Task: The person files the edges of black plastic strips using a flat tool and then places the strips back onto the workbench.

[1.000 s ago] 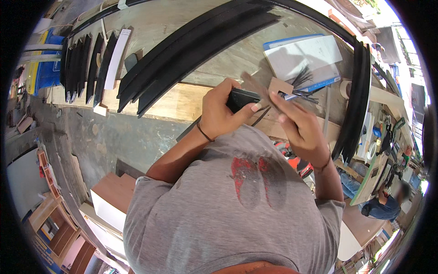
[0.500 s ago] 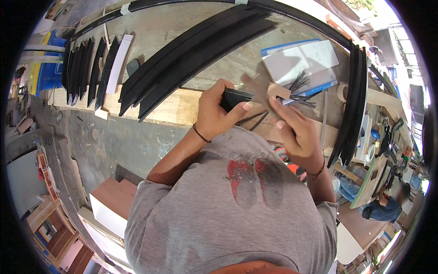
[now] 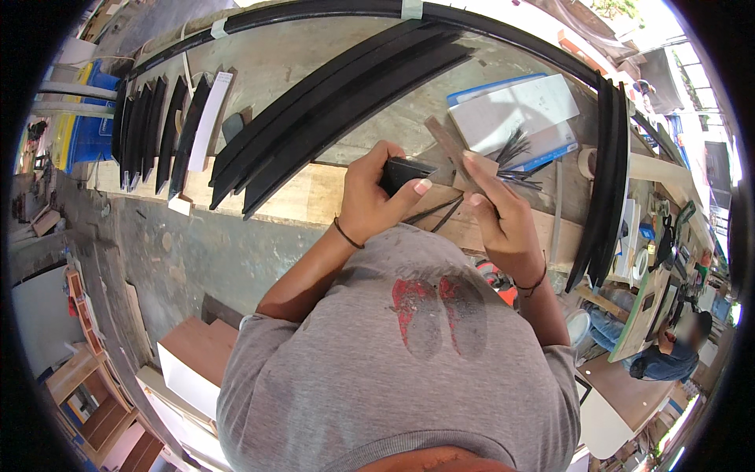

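My left hand (image 3: 376,198) grips a small black block (image 3: 403,172) over the wooden workbench (image 3: 299,197). My right hand (image 3: 499,214) pinches a thin brown strip (image 3: 447,144) that slants up and left, its lower end against the block. Thin black slivers (image 3: 440,211) lie under my hands, and a fan of black slivers (image 3: 513,149) rests just beyond my right fingers on a white sheet (image 3: 515,110). My grey shirt hides the bench edge nearest me.
Long curved black strips (image 3: 338,102) lie across the bench at the back. More black strips (image 3: 153,134) and a white one (image 3: 208,118) lie at the left. A bundle of black strips (image 3: 605,181) runs down the right. Another person (image 3: 668,346) sits at the lower right.
My hands have shifted slightly left and nearer together over the block. The brown strip stays between my right fingers and its angle has changed a little.
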Tool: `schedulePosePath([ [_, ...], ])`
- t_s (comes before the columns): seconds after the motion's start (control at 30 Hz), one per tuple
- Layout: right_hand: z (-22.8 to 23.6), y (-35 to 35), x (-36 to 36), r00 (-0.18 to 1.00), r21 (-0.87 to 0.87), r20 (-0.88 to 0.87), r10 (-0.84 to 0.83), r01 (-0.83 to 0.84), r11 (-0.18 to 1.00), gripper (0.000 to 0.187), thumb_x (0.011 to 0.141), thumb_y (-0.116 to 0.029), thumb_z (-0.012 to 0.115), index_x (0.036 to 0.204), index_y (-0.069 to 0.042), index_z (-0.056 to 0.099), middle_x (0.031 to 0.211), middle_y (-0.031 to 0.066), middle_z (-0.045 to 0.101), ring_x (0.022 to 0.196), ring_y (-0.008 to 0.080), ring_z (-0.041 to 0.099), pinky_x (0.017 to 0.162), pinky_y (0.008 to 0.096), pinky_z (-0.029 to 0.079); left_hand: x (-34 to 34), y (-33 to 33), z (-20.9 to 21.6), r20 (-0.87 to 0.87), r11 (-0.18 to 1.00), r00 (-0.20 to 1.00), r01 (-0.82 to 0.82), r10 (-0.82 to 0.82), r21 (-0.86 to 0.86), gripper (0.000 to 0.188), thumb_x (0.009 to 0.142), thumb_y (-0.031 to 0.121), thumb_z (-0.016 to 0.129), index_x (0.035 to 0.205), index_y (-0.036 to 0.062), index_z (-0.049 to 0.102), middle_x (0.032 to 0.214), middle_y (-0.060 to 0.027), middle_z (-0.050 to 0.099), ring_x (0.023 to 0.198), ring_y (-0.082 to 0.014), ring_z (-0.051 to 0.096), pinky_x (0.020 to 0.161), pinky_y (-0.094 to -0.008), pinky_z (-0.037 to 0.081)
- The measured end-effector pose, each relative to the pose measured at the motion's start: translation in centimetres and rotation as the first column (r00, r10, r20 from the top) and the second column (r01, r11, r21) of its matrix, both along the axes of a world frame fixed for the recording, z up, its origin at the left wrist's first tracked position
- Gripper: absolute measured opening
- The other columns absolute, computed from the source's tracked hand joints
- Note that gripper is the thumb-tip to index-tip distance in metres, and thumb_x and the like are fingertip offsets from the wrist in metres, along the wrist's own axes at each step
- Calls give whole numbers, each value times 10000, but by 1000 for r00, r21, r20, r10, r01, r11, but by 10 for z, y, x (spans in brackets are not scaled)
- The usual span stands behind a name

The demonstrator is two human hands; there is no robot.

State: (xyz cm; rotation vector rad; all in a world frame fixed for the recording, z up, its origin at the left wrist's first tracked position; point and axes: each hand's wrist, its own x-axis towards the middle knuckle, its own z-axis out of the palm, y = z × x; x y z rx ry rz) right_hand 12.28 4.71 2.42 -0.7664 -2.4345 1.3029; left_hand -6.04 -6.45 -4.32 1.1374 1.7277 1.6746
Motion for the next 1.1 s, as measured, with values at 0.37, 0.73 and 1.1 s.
schedulePosePath([
  [0.37,3,2,3,999,17,-35,-9,10,1000,459,891,-25,530,1350,-19,515,891,178,610,754,272,595,724,310,473,1,2,6,-7,1000,1000,-5,4,-23,393,743,260,812,874,15,535,671,-51,578,629,-87,517,564,-253,439],
  [0.73,17,-17,16,997,351,-80,0,28,936,426,873,-28,562,1297,-62,577,938,184,630,819,321,656,706,370,521,4,1,4,-100,993,992,-80,72,-85,406,741,223,851,885,50,513,752,-33,631,706,-67,577,614,-224,460],
  [1.1,12,-21,1,999,386,1,-44,40,922,502,815,-5,588,1301,-130,587,929,134,628,763,291,646,657,374,517,9,5,9,-207,972,953,-233,219,-43,477,732,343,840,885,33,510,688,-120,550,576,-229,570,530,-328,465],
])
